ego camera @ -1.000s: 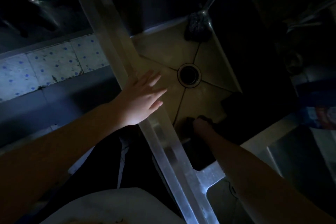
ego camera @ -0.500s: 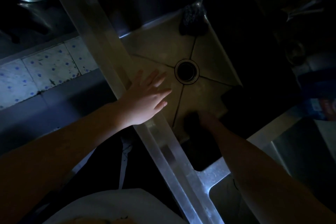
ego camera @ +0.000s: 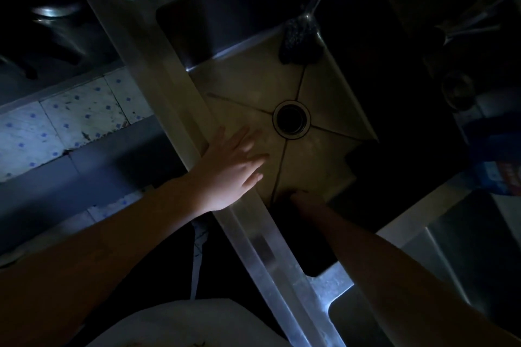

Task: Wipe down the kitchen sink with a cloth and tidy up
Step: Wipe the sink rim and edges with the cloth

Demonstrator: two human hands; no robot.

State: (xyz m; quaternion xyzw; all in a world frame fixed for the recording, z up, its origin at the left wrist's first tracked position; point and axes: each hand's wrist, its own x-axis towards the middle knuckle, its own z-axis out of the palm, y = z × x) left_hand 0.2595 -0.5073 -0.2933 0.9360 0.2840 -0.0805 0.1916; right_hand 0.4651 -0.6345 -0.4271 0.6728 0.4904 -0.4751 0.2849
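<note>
Both hands are at the sink [ego camera: 253, 236]. Since a second ago the left hand [ego camera: 231, 169] has slid farther over the rim, fingers straight and spread, holding nothing, the drain [ego camera: 291, 119] just beyond its fingertips. The right hand [ego camera: 306, 198] has barely shifted, low in the shadowed corner just right of the left (too dark to tell whether it grips anything). The cloth is presumably the dark patch beneath it; I cannot make it out. My guess: wiping is working that corner, with the floor beyond both hands, towards the scrubber [ego camera: 300, 42], left to do.
</note>
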